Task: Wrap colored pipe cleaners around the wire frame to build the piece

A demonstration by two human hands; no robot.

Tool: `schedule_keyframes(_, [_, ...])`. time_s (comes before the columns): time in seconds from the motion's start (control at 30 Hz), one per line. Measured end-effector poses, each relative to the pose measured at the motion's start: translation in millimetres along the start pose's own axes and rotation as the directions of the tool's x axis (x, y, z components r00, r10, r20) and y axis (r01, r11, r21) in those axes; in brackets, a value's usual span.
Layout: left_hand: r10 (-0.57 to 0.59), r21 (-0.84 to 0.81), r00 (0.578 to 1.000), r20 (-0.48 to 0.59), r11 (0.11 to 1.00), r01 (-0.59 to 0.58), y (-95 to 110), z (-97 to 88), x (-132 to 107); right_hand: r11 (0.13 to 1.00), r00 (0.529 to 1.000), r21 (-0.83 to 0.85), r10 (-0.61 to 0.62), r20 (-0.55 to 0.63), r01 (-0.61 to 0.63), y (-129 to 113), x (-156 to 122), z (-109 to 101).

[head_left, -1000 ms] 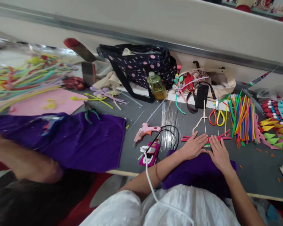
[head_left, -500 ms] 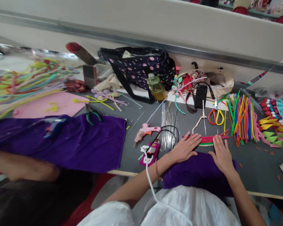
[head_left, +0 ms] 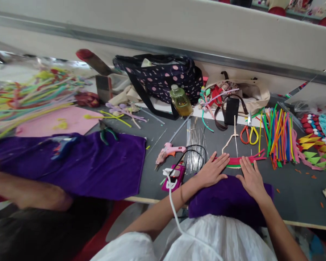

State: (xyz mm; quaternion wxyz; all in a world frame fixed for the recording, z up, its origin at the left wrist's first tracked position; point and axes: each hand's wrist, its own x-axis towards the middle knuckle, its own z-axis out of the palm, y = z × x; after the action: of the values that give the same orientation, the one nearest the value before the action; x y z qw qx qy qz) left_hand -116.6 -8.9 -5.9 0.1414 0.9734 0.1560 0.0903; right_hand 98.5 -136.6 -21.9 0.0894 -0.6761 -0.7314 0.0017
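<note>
A row of pink and green pipe cleaners (head_left: 234, 161) with a pale one along its near edge lies crosswise on the dark table. My left hand (head_left: 213, 170) presses flat on its left part, fingers stretched out. Over the right part lies my right hand (head_left: 251, 180), also flat with fingers extended, the thumb pointing inward. Loose pink ends stick out past the right fingers. Just beyond the row is a cream pipe cleaner piece (head_left: 230, 139) with a thin wire. A folded purple cloth (head_left: 228, 197) sits under my wrists.
Left of my hands are a pink glue gun (head_left: 167, 154), thin metal wires (head_left: 195, 152) and a magenta device (head_left: 174, 179) with a white cable. Scissors (head_left: 249, 132) and colourful pipe cleaners (head_left: 279, 136) lie to the right. A co-worker's arm (head_left: 29, 190) rests at far left.
My right hand has slid a little to the left along the pipe cleaners, closer to my left hand. My left hand has shifted slightly left, still flat.
</note>
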Motion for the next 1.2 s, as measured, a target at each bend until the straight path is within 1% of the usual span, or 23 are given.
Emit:
schedule_keyframes(0.13, [-0.011, 0.036, 1.000, -0.026, 0.999, 0.012, 3.2, -2.4, -8.1, 0.999, 0.999, 0.003, -0.047, 0.008, 0.047, -13.2, 4.7, -8.4])
schedule_keyframes(0.23, [-0.019, 0.048, 0.999, -0.036, 0.999, 0.021, 4.1, -0.3, -13.6, 0.997, 0.997, 0.024, -0.072, 0.031, 0.071, -21.9, 8.5, -5.9])
schedule_keyframes(0.37, [-0.040, 0.057, 0.998, -0.048, 0.997, 0.043, 3.5, 3.7, -15.5, 0.998, 0.997, 0.034, -0.061, 0.056, 0.059, -23.3, 10.2, 1.6])
schedule_keyframes(0.5, [-0.089, 0.080, 0.994, -0.060, 0.992, 0.094, 4.5, 5.2, -16.5, 0.998, 0.997, 0.024, -0.054, 0.057, 0.053, -25.0, 11.0, -0.6])
schedule_keyframes(0.67, [-0.193, 0.106, 0.973, -0.129, 0.973, 0.207, 5.6, 6.3, -22.9, 0.994, 0.993, 0.053, -0.102, 0.052, 0.099, -41.8, 21.1, -3.7])
schedule_keyframes(0.8, [-0.213, 0.117, 0.962, -0.169, 0.965, 0.234, 3.6, 8.1, -29.1, 0.989, 0.989, 0.090, -0.124, 0.075, 0.118, -53.5, 29.3, 3.6])
schedule_keyframes(1.03, [-0.279, 0.142, 0.936, -0.215, 0.939, 0.313, 6.0, 7.7, -34.1, 0.991, 0.991, 0.101, -0.093, 0.094, 0.084, -55.8, 29.3, 10.9])
schedule_keyframes(1.2, [-0.264, 0.125, 0.920, -0.290, 0.942, 0.310, 4.8, 9.0, -24.6, 0.993, 0.992, 0.080, -0.098, 0.074, 0.092, -57.0, 27.7, 11.5])
